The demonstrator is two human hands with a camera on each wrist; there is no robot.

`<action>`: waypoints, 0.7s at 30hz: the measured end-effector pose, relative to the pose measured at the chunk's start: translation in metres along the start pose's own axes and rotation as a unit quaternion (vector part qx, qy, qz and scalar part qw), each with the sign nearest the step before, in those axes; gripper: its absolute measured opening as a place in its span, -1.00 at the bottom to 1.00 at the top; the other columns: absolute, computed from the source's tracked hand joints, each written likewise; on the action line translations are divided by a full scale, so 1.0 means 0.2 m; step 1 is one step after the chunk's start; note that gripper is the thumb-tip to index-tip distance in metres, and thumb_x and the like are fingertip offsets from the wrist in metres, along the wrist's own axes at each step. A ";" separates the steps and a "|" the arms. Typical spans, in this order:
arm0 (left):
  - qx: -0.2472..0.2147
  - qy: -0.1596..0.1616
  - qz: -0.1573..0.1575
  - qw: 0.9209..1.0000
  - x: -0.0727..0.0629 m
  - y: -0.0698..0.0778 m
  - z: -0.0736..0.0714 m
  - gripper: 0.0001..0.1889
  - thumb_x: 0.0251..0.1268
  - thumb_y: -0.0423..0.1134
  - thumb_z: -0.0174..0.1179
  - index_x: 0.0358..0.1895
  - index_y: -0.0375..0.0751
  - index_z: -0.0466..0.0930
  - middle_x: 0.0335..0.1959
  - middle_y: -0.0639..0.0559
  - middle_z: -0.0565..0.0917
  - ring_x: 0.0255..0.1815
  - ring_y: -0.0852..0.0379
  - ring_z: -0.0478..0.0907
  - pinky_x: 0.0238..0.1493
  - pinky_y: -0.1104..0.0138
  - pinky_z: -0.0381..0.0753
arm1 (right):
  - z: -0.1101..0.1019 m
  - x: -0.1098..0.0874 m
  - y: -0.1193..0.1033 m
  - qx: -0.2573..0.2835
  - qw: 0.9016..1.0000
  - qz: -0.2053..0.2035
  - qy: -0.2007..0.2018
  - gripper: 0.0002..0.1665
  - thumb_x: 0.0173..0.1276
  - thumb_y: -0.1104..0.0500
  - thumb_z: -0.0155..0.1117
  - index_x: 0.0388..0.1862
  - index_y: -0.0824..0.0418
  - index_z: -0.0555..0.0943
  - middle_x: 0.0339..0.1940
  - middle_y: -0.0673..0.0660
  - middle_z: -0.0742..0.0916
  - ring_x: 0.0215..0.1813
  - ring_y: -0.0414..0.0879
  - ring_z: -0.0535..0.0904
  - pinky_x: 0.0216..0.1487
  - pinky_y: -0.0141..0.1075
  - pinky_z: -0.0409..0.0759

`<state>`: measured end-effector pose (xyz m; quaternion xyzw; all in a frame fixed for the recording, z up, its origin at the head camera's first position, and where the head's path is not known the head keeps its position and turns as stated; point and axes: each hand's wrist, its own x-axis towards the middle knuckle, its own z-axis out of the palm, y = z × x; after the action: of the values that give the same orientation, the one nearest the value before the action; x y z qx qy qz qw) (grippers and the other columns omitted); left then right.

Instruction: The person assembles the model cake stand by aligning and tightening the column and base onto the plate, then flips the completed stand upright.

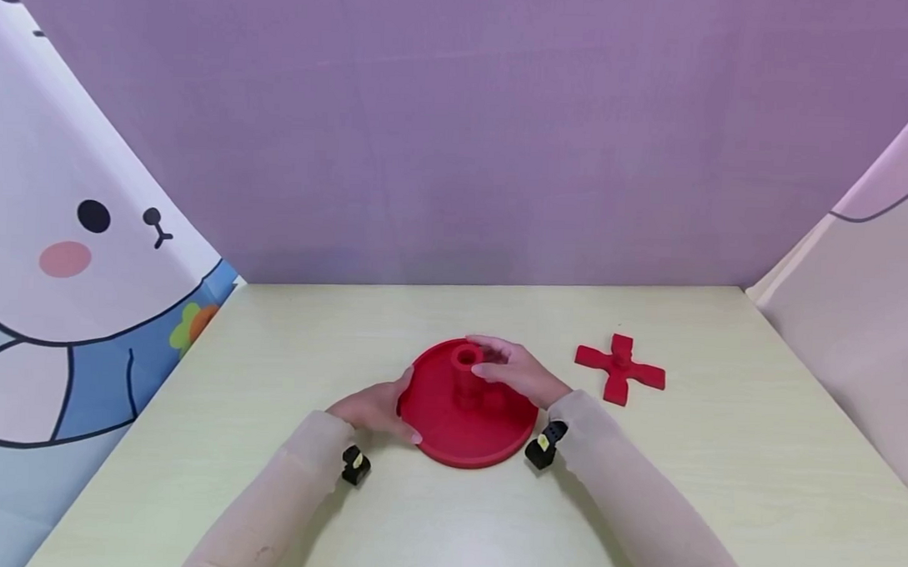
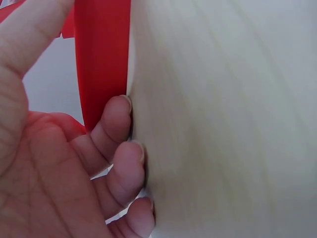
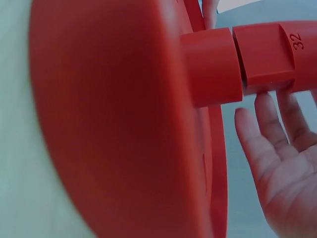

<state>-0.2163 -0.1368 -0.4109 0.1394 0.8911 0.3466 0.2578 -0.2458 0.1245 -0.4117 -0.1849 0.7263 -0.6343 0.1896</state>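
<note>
On the table (image 1: pixel 445 525), at the left edge of the red dish (image 1: pixel 478 447), the left hand (image 1: pixel 374 407) has a wide grip, thumb and fingers curved against the rim. A red tube (image 1: pixel 464 382) (its upper piece bears a "32") stands upright over the dish. From the dish's right, the right hand (image 1: pixel 518 373) grips the tube near its top, thumb and fingers closed about it. Beyond the dish's right side lies a red cross (image 1: pixel 619 369); behind the dish hangs a purple backdrop (image 1: pixel 467 134).
</note>
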 end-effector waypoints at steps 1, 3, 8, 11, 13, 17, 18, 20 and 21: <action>0.001 -0.001 0.000 1.000 0.00 0.00 0.00 0.21 -0.07 -0.16 0.50 0.52 -0.33 -0.24 0.33 -0.15 0.32 0.30 -0.12 0.26 0.04 0.07 0.54 | 0.01 0.00 0.00 -0.002 1.000 -0.002 0.000 -0.33 0.33 0.19 0.27 0.39 0.26 0.34 0.15 0.22 0.56 0.11 0.03 0.50 0.08 -0.05 0.56; 0.001 -0.002 0.001 1.000 0.00 0.00 0.00 0.21 -0.07 -0.15 0.49 0.52 -0.34 -0.25 0.33 -0.15 0.31 0.30 -0.12 0.26 0.05 0.07 0.53 | 0.02 0.01 0.00 -0.010 1.000 -0.004 0.004 -0.36 0.33 0.20 0.28 0.36 0.27 0.37 0.13 0.22 0.56 0.11 0.03 0.49 0.07 -0.07 0.57; -0.010 -0.005 0.011 1.000 0.00 -0.01 0.00 0.21 -0.06 -0.17 0.49 0.51 -0.36 -0.27 0.32 -0.16 0.32 0.29 -0.12 0.26 0.07 0.06 0.52 | 0.04 0.03 0.00 -0.020 1.000 -0.006 0.021 -0.40 0.27 0.22 0.33 0.26 0.30 0.40 0.08 0.21 0.58 0.08 0.03 0.50 -0.01 -0.12 0.61; -0.024 -0.010 0.021 0.999 0.00 -0.01 -0.01 0.20 -0.06 -0.18 0.48 0.52 -0.35 -0.27 0.31 -0.15 0.33 0.29 -0.11 0.26 0.08 0.06 0.51 | 0.06 0.04 0.00 -0.011 1.000 -0.006 0.027 -0.39 0.25 0.22 0.36 0.25 0.29 0.38 0.07 0.21 0.58 0.07 0.04 0.52 -0.03 -0.12 0.62; -0.030 -0.012 0.027 0.999 0.00 -0.02 -0.01 0.20 -0.06 -0.18 0.48 0.52 -0.34 -0.27 0.30 -0.14 0.34 0.28 -0.11 0.26 0.08 0.06 0.51 | 0.06 0.04 0.01 -0.007 0.999 -0.008 0.031 -0.37 0.25 0.22 0.36 0.27 0.27 0.38 0.07 0.21 0.58 0.07 0.03 0.51 -0.04 -0.13 0.62; -0.024 -0.012 0.023 0.999 0.00 -0.01 -0.01 0.21 -0.07 -0.18 0.49 0.52 -0.34 -0.26 0.29 -0.13 0.35 0.27 -0.12 0.28 0.06 0.06 0.52 | 0.07 0.03 0.01 -0.011 0.999 -0.017 0.038 -0.33 0.24 0.22 0.37 0.32 0.24 0.38 0.08 0.20 0.57 0.06 0.03 0.50 -0.05 -0.12 0.63; -0.021 -0.011 0.020 1.000 0.00 -0.01 -0.01 0.21 -0.07 -0.17 0.49 0.52 -0.34 -0.26 0.29 -0.13 0.35 0.27 -0.11 0.28 0.06 0.06 0.52 | 0.07 0.03 0.01 -0.012 0.999 -0.018 0.039 -0.33 0.24 0.21 0.37 0.32 0.24 0.38 0.08 0.20 0.57 0.06 0.03 0.49 -0.06 -0.11 0.63; -0.018 -0.010 0.016 1.000 0.00 -0.01 -0.01 0.21 -0.07 -0.17 0.49 0.52 -0.34 -0.26 0.29 -0.14 0.35 0.27 -0.11 0.28 0.06 0.06 0.52 | 0.08 0.03 0.01 -0.011 0.999 -0.017 0.039 -0.32 0.24 0.22 0.37 0.33 0.24 0.38 0.09 0.21 0.56 0.07 0.04 0.50 -0.06 -0.10 0.63; -0.018 -0.010 0.016 1.000 0.00 -0.01 -0.01 0.21 -0.07 -0.17 0.49 0.52 -0.34 -0.26 0.29 -0.14 0.35 0.27 -0.11 0.28 0.06 0.06 0.52 | 0.08 0.03 0.01 -0.011 0.999 -0.017 0.038 -0.31 0.25 0.22 0.36 0.34 0.25 0.37 0.10 0.22 0.56 0.08 0.05 0.50 -0.05 -0.09 0.63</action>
<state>-0.2178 -0.1380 -0.4114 0.1526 0.8798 0.3649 0.2637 -0.2419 0.1085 -0.4165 -0.1756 0.7365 -0.6360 0.1490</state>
